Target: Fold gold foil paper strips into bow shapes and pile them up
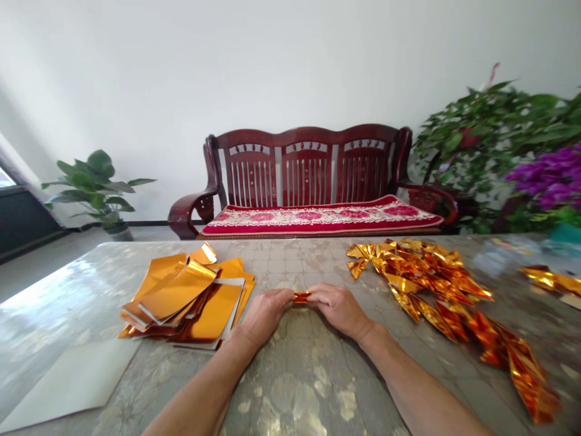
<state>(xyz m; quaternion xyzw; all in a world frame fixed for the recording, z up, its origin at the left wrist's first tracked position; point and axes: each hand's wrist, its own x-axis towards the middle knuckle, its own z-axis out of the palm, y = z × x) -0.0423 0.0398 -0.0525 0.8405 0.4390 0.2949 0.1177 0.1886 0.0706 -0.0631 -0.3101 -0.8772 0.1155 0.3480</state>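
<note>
Filling the front of the room, a big shiny table (290, 266) has a gray top with a pattern of squares. Behind it, a dark red wooden bench (308, 160) stands by the white wall, with a red cushion (318, 221) on its seat. A leafy green plant (472, 139) and purple flowers (544, 178) are on the right, and a smaller plant (95, 188) is on the left. On the table, a long messy pile of folded gold strips (436, 284) lies on the right. A stack of flat gold sheets (190, 300) lies on the left, next to a white sheet (68, 387). Between the two piles, the left hand (265, 315) and the right hand (338, 310) are closed, and they grip a tiny gold piece (302, 297) between them, just above the table.
</note>
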